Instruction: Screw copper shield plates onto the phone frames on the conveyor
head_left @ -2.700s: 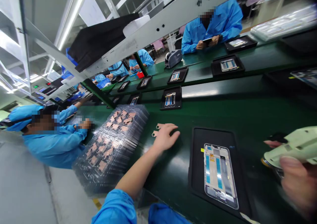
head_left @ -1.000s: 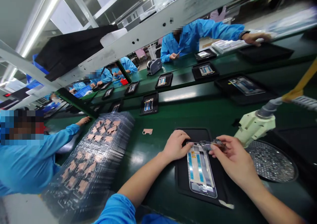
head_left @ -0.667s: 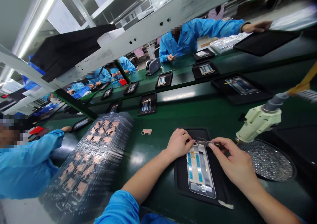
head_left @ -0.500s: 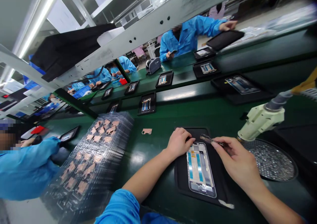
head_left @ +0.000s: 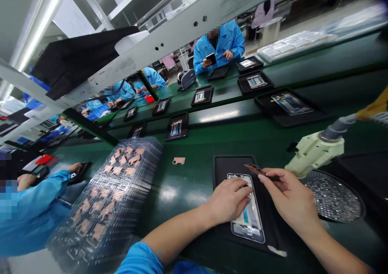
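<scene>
My right hand point(head_left: 291, 195) pinches a small circuit board with copper-coloured foil point(head_left: 254, 169) between thumb and fingers, holding it above the upper right of a phone frame point(head_left: 247, 229). The phone frame lies in a black tray point(head_left: 220, 165), with blue strips and a pale middle showing. My left hand point(head_left: 232, 201) rests over the upper part of the frame, fingers stretched out and slightly bent, the fingertips near its top. What lies under the left palm is hidden. A white strip point(head_left: 277, 251) sits at the tray's lower right corner.
Left stands a stack of clear plastic trays point(head_left: 121, 193) with copper-coloured boards. One loose board point(head_left: 178, 161) lies on the green bench. A pale nozzle point(head_left: 318, 152) hangs over a round perforated grille point(head_left: 336, 197) at right. Several trayed phone frames line the back; a co-worker sits at left.
My left hand has moved down from the tray's top edge onto the phone frame. The board in my right hand has turned, showing more copper. A co-worker opposite has set down a black tray.
</scene>
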A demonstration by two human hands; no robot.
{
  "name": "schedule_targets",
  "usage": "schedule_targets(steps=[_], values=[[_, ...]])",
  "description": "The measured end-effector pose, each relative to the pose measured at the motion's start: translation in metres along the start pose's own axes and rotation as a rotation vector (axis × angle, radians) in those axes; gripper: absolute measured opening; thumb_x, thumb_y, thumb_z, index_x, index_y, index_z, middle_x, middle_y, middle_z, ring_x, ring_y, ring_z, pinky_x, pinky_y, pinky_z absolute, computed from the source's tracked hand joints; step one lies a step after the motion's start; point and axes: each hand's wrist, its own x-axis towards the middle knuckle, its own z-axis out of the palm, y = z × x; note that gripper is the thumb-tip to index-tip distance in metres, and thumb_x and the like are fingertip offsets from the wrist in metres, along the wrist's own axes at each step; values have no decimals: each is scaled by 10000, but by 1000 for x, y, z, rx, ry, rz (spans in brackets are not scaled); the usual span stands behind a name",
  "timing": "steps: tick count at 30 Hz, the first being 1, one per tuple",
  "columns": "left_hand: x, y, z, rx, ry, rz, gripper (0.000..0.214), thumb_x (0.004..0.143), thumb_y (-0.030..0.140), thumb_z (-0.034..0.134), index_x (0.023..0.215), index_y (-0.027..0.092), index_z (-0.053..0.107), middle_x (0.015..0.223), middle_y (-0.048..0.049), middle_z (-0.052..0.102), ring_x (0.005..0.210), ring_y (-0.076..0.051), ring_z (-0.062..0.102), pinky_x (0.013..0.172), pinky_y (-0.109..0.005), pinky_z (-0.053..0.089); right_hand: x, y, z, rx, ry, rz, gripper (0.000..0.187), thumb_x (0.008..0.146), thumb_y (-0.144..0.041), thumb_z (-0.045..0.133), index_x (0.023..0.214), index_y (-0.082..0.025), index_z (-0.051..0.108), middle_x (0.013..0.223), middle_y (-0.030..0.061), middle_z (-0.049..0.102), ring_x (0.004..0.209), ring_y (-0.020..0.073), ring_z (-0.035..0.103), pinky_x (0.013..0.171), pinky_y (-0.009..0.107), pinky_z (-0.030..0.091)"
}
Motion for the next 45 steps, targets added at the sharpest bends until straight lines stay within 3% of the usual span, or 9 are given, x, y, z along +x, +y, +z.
schedule_targets(steps=[4, 10, 16, 21, 27, 31, 36, 41, 45], values=[[8, 4, -4, -20, -53, -47, 254, 999, 242, 606, 1236, 170, 664, 1217, -69, 724, 1154, -230, 649, 1049, -351, 515, -1, 10, 3, 26, -17, 13, 570, 854, -760, 660, 1023, -216, 664, 996, 80, 719, 792, 221, 717, 729, 321, 628], [34, 13, -24, 137, -231, -217, 257, 935, 360, 671, 1111, 175, 693, 1107, -97, 694, 1028, -299, 639, 847, -423, 565, -1, 22, 4, -38, -57, -9, 570, 887, -756, 614, 1058, -219, 697, 1026, 78, 727, 817, 237, 726, 798, 364, 629], [52, 4, -39, 34, -414, -243, 280, 916, 421, 697, 1016, 161, 723, 1075, -115, 686, 1051, -297, 669, 873, -386, 583, 0, 20, 3, -50, -72, -33, 511, 910, -718, 601, 1022, -231, 709, 987, 63, 726, 812, 231, 720, 792, 356, 628], [50, 0, -41, 13, -410, -268, 285, 941, 451, 660, 1017, 182, 712, 1110, -97, 681, 1077, -278, 669, 902, -369, 582, 1, 12, 1, -50, -85, -47, 494, 918, -696, 602, 1013, -224, 708, 959, 66, 726, 781, 224, 715, 774, 344, 632], [50, 1, -46, 3, -454, -222, 279, 962, 296, 532, 1175, 177, 666, 1196, -93, 674, 1166, -254, 647, 1008, -368, 555, 1, 10, 1, -29, -108, -59, 476, 934, -679, 592, 1018, -225, 709, 976, 63, 727, 805, 214, 719, 770, 313, 628], [53, 2, -46, 23, -463, -240, 268, 941, 296, 552, 1128, 144, 670, 1199, -124, 679, 1139, -277, 664, 971, -386, 576, 1, 11, 2, -29, -96, -60, 492, 926, -691, 592, 1008, -221, 713, 975, 65, 731, 806, 216, 718, 769, 320, 628], [59, 2, -44, 5, -462, -220, 206, 907, 291, 591, 1038, 160, 683, 1145, -94, 715, 1103, -264, 688, 944, -362, 586, 1, 10, 3, -23, -97, -87, 457, 936, -660, 603, 1003, -222, 716, 947, 54, 731, 761, 199, 711, 759, 305, 627], [55, 3, -41, -10, -391, -212, 137, 923, 253, 586, 979, 168, 677, 1111, -78, 718, 1071, -248, 693, 926, -349, 587, 1, 8, 2, -21, -90, -112, 451, 945, -654, 605, 1005, -220, 711, 948, 55, 729, 763, 198, 714, 752, 297, 627], [34, 1, -32, -51, -261, -195, 120, 981, 250, 579, 1018, 171, 662, 1083, -65, 717, 1053, -212, 688, 957, -329, 569, 1, 9, -1, -42, -90, -132, 406, 972, -613, 597, 1029, -227, 711, 957, 45, 728, 772, 187, 714, 749, 279, 619]])
